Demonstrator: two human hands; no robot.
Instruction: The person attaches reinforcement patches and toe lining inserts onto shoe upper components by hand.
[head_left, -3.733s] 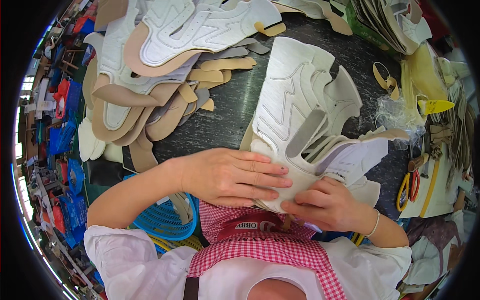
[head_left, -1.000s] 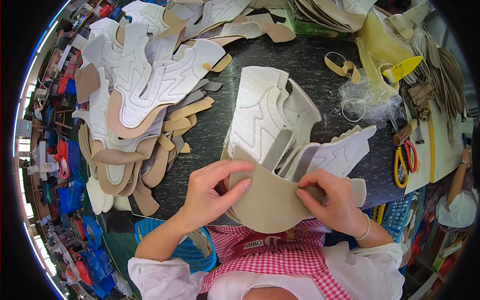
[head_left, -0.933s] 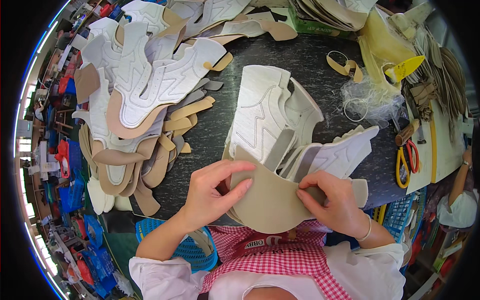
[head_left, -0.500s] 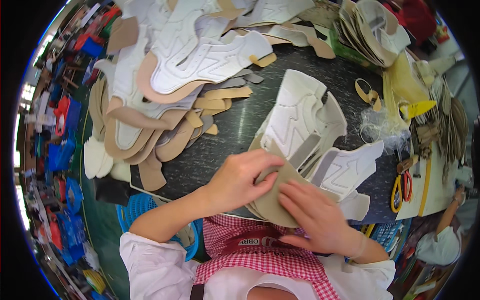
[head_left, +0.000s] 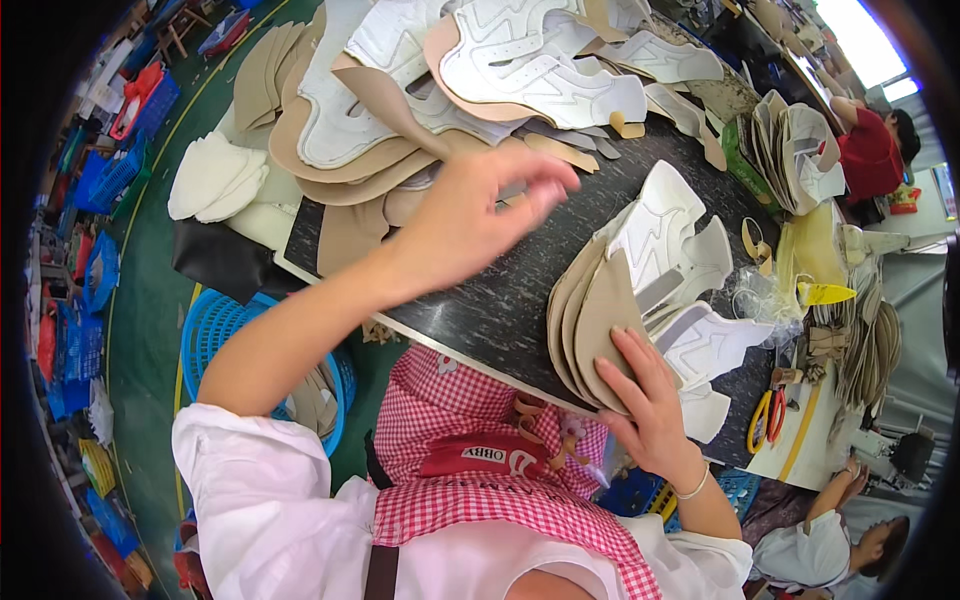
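Note:
My left hand (head_left: pixel 490 205) is in the air over the dark tabletop, beside the big pile of shoe uppers (head_left: pixel 545 85). Its thumb and fingers are apart, slightly blurred, with nothing seen in them. Near the front edge lies a small stack of white and beige shoe uppers (head_left: pixel 655 225), their beige toe parts (head_left: pixel 590 320) fanned out in layers. My right hand (head_left: pixel 648 400) rests on the top beige part, fingers spread flat against it. Grey strips lie across the white uppers.
Yellow-handled scissors (head_left: pixel 760 420) and a clear plastic bag (head_left: pixel 765 300) lie to the right. A blue basket (head_left: pixel 215 325) stands below the table's left edge. White pads (head_left: pixel 215 180) sit at the far left. Co-workers (head_left: pixel 815 535) are at the right.
My left hand has let go of the beige upper and moved up and left toward the big pile. My right hand stays on the stack. The view has turned.

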